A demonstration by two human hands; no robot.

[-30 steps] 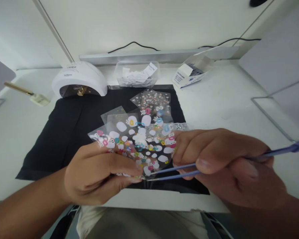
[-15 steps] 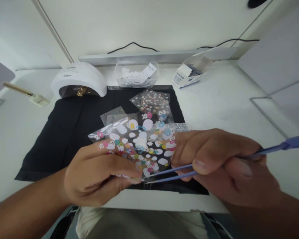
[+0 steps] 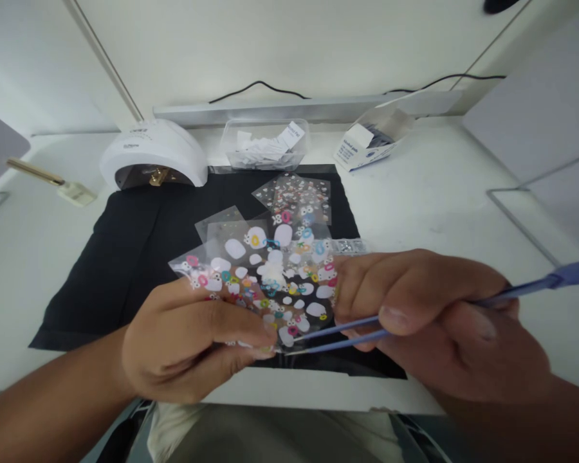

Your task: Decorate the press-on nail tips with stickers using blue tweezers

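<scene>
- In the head view, we see the left hand [image 3: 188, 347] with its grip closed on a clear sticker sheet [image 3: 265, 283], thumb on top and fingers beneath, holding it tilted above the black mat [image 3: 125, 257].
- We see the right hand [image 3: 434, 321] pinching blue tweezers [image 3: 338, 334]; the tips lie almost together at the sheet's near edge, just beside the left thumb.
- The right fingers also touch the sheet's right edge.
- More sticker sheets [image 3: 296, 193] lie flat on the mat behind the held one.
- On the white surface [image 3: 439, 193], beyond the mat, we see a white nail lamp [image 3: 152, 154], a clear tub of paper slips [image 3: 265, 145] and an open white box [image 3: 367, 145].
</scene>
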